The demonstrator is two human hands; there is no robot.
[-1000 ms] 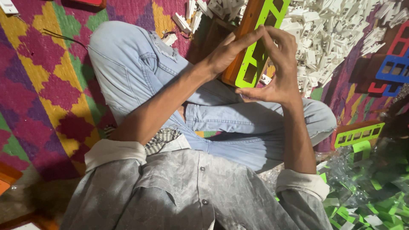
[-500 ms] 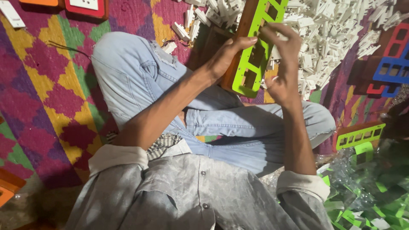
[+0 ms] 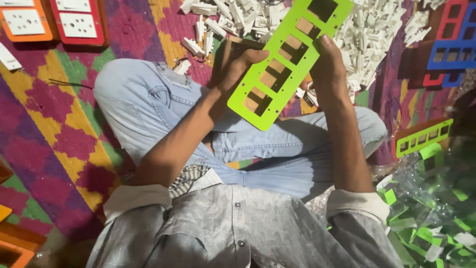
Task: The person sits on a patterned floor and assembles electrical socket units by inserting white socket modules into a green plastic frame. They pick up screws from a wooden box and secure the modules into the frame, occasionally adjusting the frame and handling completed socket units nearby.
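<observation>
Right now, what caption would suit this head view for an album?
Seated cross-legged, a person's left hand and right hand hold a green slotted plate.

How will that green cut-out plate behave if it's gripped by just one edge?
The green plate probably stays stiff: held between the left hand and right hand, it shows no sag. It looks thin and mostly rectangular openings, so likely light. Its smooth, flat face may slip in the fingers.

Warm, even light falls from about twelve o'clock; colours are bright and sharp, while shadow gathers at four and seven o'clock.
</observation>
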